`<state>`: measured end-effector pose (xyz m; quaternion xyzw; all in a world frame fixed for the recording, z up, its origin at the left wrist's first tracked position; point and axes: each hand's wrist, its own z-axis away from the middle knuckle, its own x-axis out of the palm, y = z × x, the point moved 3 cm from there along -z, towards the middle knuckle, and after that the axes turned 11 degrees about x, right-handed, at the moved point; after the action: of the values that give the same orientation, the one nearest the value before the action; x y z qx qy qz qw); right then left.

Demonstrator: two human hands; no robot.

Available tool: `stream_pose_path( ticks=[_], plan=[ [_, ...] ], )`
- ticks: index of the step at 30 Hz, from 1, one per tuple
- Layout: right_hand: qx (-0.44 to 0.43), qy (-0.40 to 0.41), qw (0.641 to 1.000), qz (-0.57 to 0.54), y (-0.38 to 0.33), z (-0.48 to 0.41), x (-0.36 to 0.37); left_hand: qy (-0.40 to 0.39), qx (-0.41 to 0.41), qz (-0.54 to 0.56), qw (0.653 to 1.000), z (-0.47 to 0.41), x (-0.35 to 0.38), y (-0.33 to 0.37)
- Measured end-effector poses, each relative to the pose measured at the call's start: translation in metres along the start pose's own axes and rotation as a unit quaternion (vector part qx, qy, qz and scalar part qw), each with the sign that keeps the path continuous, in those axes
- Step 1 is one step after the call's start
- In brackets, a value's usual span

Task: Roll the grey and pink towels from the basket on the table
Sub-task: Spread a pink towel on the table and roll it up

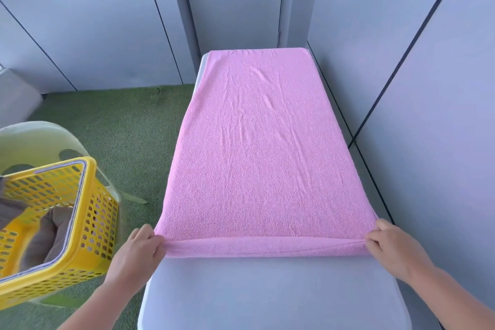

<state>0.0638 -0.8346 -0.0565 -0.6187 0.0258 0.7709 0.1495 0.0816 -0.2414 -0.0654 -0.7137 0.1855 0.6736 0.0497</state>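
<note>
Pink towel point(262, 155) lies spread flat along the desk point(267, 292), reaching from the far edge to past the middle. The near end of the desk is bare. The towel's long sides run close along the left and right edges of the desk, and light creases show across the cloth. Its near hem is turned over in a narrow band across the full width.

Left hand point(138, 253) grasps the band at the near left corner of the towel, fingers curled round the cloth. Right hand point(392, 248) grasps the near right corner likewise. Both hands sit at the side edges of the desk.

Yellow perforated basket point(100, 222) stands off the desk, to its left, on a pale seat point(40, 139). Grey towel point(40, 238) lies crumpled inside the basket. Green floor point(120, 120) lies beneath, and grey wall panels point(428, 88) close in behind and to the right of the desk
</note>
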Motion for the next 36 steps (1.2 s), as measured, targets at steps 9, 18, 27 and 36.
stream_pose_path(
  ticks=[9,18,27,36],
  plan=[
    [-0.027,0.056,0.998,-0.028,-0.002,0.003,0.011,-0.005,-0.003,0.071,0.997,-0.004,0.006,0.003],
    [-0.057,0.07,0.996,0.022,-0.004,-0.01,0.007,-0.014,0.031,0.017,0.999,-0.02,0.006,-0.006],
    [0.01,0.019,0.999,-0.043,-0.012,-0.014,-0.004,-0.011,-0.019,0.05,0.999,-0.026,0.005,-0.008],
    [-0.068,0.086,0.994,-0.02,-0.012,-0.018,0.005,-0.038,0.001,0.068,0.997,-0.022,0.007,-0.005]
  ],
)
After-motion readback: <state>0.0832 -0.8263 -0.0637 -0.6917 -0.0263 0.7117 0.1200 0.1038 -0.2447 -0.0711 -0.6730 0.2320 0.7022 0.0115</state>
